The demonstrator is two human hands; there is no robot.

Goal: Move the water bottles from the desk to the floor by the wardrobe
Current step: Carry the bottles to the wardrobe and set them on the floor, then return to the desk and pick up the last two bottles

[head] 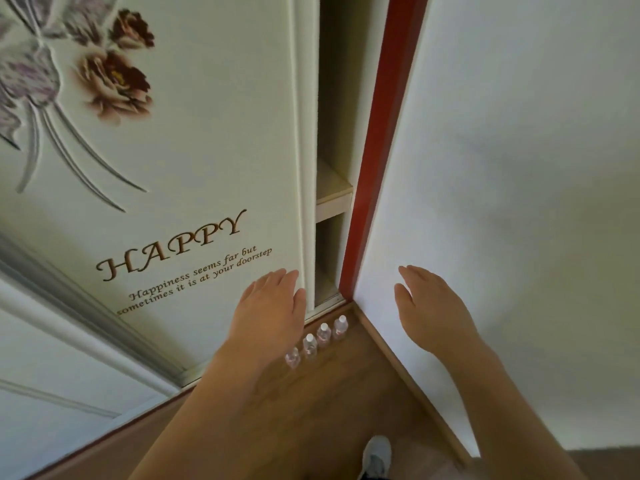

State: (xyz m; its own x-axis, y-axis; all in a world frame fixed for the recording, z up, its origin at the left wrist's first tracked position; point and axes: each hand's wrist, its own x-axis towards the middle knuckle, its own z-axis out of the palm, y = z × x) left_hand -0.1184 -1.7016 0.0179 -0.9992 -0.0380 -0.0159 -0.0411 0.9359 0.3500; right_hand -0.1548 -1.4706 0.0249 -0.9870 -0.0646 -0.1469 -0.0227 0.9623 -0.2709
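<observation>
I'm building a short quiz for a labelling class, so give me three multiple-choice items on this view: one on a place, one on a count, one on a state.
1. Where do the water bottles stand?
A. On a wardrobe shelf
B. On the floor along the wardrobe base
C. In the left hand

2. How many bottles show?
A. Two
B. Four
C. Six

3. How are the hands?
A. Both open and empty
B. Both gripping bottles
C. Right holds a cap

Answers:
1 B, the row sits on the wood floor by the wardrobe's sliding door.
2 B, four white caps in a line.
3 A, the left hand and right hand are spread flat, holding nothing.
</observation>
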